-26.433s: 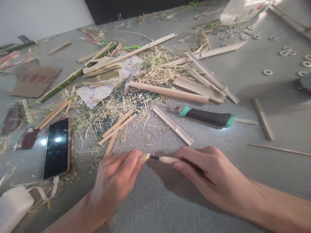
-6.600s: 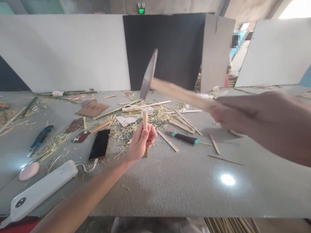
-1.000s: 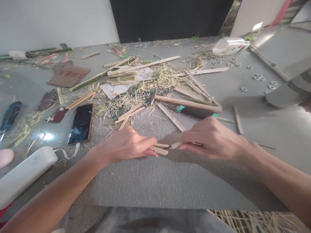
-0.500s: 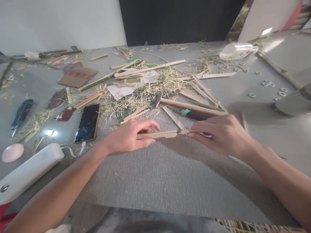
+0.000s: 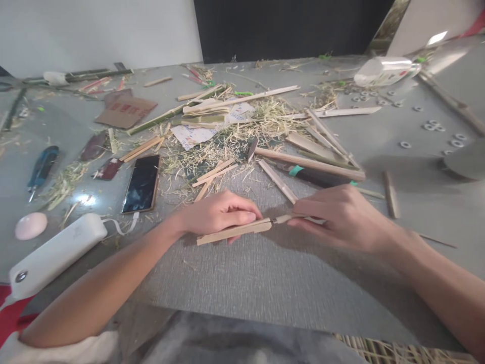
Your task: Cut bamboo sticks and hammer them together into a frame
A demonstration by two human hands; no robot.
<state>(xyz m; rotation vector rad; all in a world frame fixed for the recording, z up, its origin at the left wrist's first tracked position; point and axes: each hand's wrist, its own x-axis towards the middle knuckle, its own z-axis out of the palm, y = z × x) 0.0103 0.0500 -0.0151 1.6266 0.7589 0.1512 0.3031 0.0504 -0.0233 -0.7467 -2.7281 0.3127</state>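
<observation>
My left hand is closed around a pale bamboo strip, thumb on top and a fingertip showing beneath. A narrow slit or seam runs along the strip near its right end. My right hand pinches a short pale bamboo piece. A small dark link lies between this piece and the strip's end; whether it is a pin or a blade I cannot tell. Behind my right hand lie a hammer with a wooden handle and a black-handled tool with a green band.
Bamboo shavings and split pieces cover the table's middle. To the left are a phone, a white power bank, a screwdriver and a pink rounded object. White rings and a plastic bottle lie right.
My left hand has shifted its grip, so the strip's left end now shows past the palm and slants down. Both hands stay close together. The whole view has swung slightly.
</observation>
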